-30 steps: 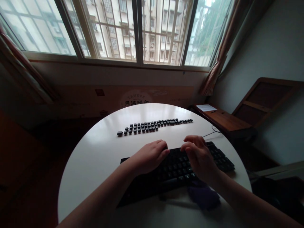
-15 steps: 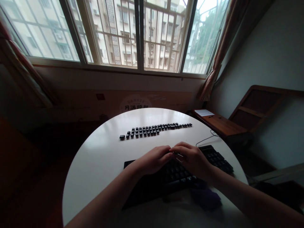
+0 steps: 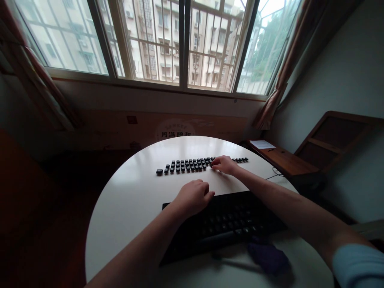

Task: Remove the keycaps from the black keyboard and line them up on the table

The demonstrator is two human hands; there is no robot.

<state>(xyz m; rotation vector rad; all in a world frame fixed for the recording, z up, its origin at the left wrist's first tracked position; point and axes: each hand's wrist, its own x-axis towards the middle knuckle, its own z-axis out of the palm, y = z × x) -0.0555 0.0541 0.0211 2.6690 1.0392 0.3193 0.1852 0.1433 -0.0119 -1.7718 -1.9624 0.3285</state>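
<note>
A black keyboard lies on the round white table near me. My left hand rests curled on the keyboard's far left edge, fingers bent. Beyond it, rows of loose black keycaps are lined up across the table. My right hand is stretched out to those rows, fingers pinched together at the keycaps; what it holds is too small to make out.
A dark purple object lies by the keyboard's near edge. The keyboard cable trails right toward a wooden side table with a paper on it. A barred window and a cardboard panel stand behind the table.
My right hand left the keyboard, where it met my left hand, and reached forward to the rows of keycaps. The left hand stayed on the keyboard.
</note>
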